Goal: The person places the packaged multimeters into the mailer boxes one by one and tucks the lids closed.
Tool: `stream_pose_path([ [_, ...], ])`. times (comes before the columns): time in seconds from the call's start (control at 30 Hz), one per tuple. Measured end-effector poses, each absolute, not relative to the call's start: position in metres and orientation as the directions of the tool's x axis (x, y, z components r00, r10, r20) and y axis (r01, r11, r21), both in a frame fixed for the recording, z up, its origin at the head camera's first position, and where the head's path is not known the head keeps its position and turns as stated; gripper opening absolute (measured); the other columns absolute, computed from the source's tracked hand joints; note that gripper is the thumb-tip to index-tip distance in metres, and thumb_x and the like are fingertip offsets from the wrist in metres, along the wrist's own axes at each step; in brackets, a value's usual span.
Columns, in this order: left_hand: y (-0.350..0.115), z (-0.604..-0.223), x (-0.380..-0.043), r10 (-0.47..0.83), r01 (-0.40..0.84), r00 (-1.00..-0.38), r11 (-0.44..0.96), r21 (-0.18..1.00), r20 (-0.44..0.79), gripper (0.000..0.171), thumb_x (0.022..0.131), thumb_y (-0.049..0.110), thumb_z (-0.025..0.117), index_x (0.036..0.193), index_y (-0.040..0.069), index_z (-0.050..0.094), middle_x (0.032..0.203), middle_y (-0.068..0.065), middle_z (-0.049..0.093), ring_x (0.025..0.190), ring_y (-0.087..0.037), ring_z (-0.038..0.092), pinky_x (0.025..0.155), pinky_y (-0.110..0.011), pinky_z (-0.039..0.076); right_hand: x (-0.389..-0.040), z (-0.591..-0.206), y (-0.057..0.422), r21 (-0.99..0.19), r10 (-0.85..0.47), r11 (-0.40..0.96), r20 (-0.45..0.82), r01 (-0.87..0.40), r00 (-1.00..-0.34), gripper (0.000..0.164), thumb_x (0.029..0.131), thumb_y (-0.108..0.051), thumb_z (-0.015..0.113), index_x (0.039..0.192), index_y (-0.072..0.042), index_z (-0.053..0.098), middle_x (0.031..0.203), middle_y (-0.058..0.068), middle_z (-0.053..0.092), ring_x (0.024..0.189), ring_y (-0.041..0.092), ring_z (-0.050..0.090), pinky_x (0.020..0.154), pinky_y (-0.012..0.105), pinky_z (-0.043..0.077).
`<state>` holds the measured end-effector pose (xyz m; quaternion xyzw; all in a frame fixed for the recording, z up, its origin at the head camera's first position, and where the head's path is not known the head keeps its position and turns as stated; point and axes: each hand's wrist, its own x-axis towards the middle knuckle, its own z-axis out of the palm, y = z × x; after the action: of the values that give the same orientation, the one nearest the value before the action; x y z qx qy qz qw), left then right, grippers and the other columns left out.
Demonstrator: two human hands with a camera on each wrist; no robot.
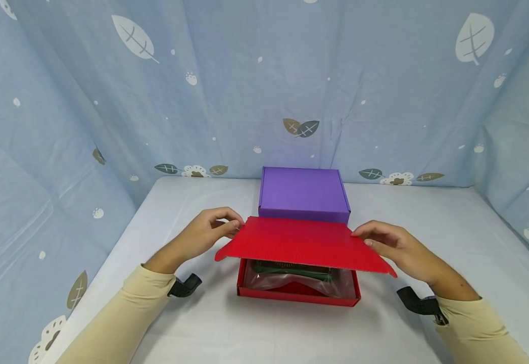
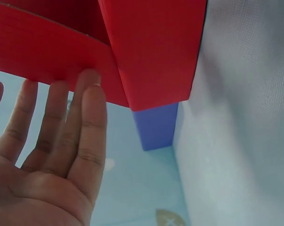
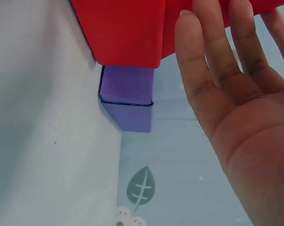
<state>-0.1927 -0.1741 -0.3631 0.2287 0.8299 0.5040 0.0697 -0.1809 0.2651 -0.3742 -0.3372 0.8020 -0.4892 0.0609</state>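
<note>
A red cardboard box (image 1: 298, 297) stands in the middle of the table with its lid (image 1: 300, 242) raised and tilted over it. Through the front gap shows a dark green item (image 1: 293, 272) in clear plastic; the lid hides the rest of the contents. My left hand (image 1: 207, 232) is at the lid's left edge, and in the left wrist view its nearly straight fingers (image 2: 90, 122) touch the red side. At the opposite edge, my right hand (image 1: 400, 247) has its extended fingers (image 3: 193, 56) against the lid.
Directly behind the red box sits a closed purple box (image 1: 302, 189). The white-covered table (image 1: 191, 323) ends at a blue curtain (image 1: 246, 91) with a leaf print, which also hangs along both sides.
</note>
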Motion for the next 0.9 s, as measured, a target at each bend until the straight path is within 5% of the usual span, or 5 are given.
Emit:
stream_pose_path([
  [0.37, -0.1741, -0.3649, -0.1921, 0.459, 0.279, -0.888, 0.473, 0.836, 0.037, 0.021, 0.097, 0.034, 0.064, 0.113, 0.02, 0.065, 0.11, -0.001, 0.067, 0.099, -0.02, 0.067, 0.089, -0.048, 0.055, -0.1802, -0.3762, 0.2644, -0.807, -0.595, 0.362, 0.185, -0.466, -0.782, 0.028, 0.101, -0.006, 0.052, 0.127, -0.011, 0.061, 0.124, -0.004, 0.063, 0.113, 0.006, 0.059, 0.091, 0.023, 0.053],
  [0.9, -0.1752, -0.3657, -0.1907, 0.516, 0.273, -0.856, 0.496, 0.824, -0.027, 0.025, 0.093, 0.03, 0.07, 0.115, 0.02, 0.064, 0.112, 0.001, 0.068, 0.105, -0.021, 0.065, 0.091, -0.036, 0.054, -0.1807, -0.3817, 0.2635, -0.801, -0.638, 0.38, 0.135, -0.462, -0.758, 0.032, 0.098, -0.008, 0.057, 0.129, -0.016, 0.06, 0.123, -0.001, 0.063, 0.105, 0.013, 0.062, 0.084, 0.027, 0.055],
])
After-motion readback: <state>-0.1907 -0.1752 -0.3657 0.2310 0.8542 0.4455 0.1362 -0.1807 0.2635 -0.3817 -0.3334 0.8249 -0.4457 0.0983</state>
